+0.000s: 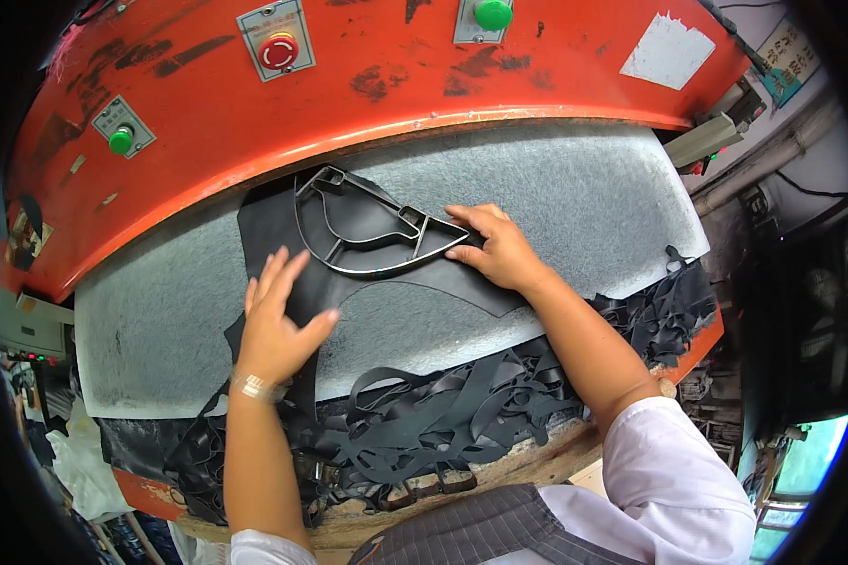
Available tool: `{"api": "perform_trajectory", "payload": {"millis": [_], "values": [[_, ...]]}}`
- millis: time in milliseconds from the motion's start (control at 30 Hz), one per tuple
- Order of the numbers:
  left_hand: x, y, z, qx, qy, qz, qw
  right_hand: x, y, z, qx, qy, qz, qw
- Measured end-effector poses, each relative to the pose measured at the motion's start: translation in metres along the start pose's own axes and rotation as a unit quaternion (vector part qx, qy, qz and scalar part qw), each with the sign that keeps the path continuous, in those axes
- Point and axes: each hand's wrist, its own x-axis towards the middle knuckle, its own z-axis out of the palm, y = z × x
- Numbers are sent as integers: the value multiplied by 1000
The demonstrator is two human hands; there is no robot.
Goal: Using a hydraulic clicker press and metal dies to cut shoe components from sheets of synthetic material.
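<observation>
Carefully, the right hand [501, 250] is pinching the tip of the metal cutting die [372, 231] lying on the black sheet [273, 231], while the left hand [278, 320], open and flat, is pressing that sheet just below the die; keeping the sheet smooth looks wise.

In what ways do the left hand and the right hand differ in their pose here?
The left hand lies flat with spread fingers on the black sheet, while the right hand grips the pointed end of the metal cutting frame. The left hand touches only the sheet; the right hand touches the frame. Both rest over the grey pad.
</observation>
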Motion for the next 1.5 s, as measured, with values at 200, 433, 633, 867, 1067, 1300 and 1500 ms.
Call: {"api": "perform_trajectory", "payload": {"millis": [200,433,633,867,1067,1300,1500], "values": [[22,-11,65,124,116,-22,985,-8,-16,5,34,66,3,997],[21,-10,59,78,143,-23,986,-10,-20,4,13,109,-77,991],[22,-9,53,76,143,-24,986,-7,-25,1,-1,89,-66,994],[16,2,56,87,143,-49,985,-14,-24,0,-15,90,-74,993],[14,4,53,81,145,-44,985,-19,-32,-6,-12,65,-40,997],[14,-5,60,68,141,-49,986,-18,-25,-1,-18,69,-53,996],[19,-13,67,70,137,-55,986,-15,-13,5,-32,81,-81,993]]}}
